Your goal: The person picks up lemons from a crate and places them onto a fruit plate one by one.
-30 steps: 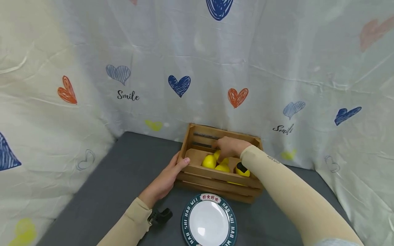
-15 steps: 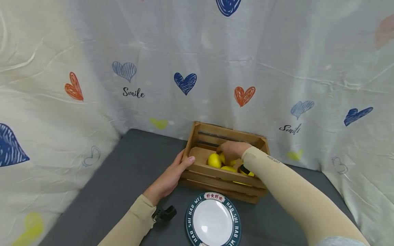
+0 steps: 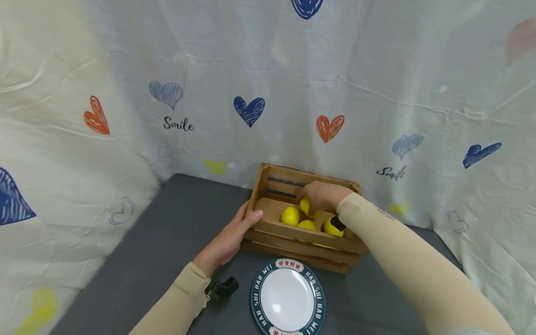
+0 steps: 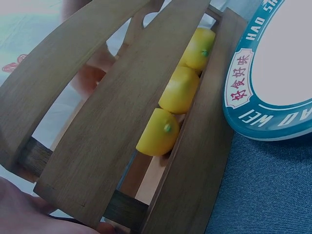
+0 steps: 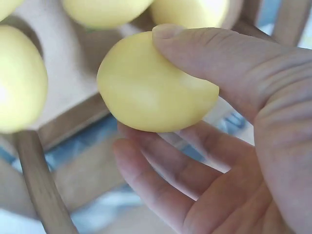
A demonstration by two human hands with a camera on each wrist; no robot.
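In the head view, my left hand (image 3: pixel 226 239) grips the left end of a slatted wooden crate (image 3: pixel 293 250), its thumb lying over the rim. My right hand (image 3: pixel 321 196) is inside the crate near the back slats. Between its thumb and fingers it pinches a lemon (image 5: pixel 146 92), seen large in the right wrist view. Several other lemons (image 3: pixel 290 216) lie in the crate beneath and beside that hand. Through the gap between slats, the left wrist view shows a row of lemons (image 4: pixel 179 91).
A round plate (image 3: pixel 286 298) with a dark green lettered rim rests on the dark grey tabletop (image 3: pixel 159 246), just in front of the crate. Behind the crate hangs a pale curtain (image 3: pixel 201 70) printed with hearts. A black band with a small device (image 3: pixel 222 287) is on the left wrist.
My right hand went down among the lemons, took hold of one and has drawn back slightly up and right with it. The left hand keeps its grip on the crate.
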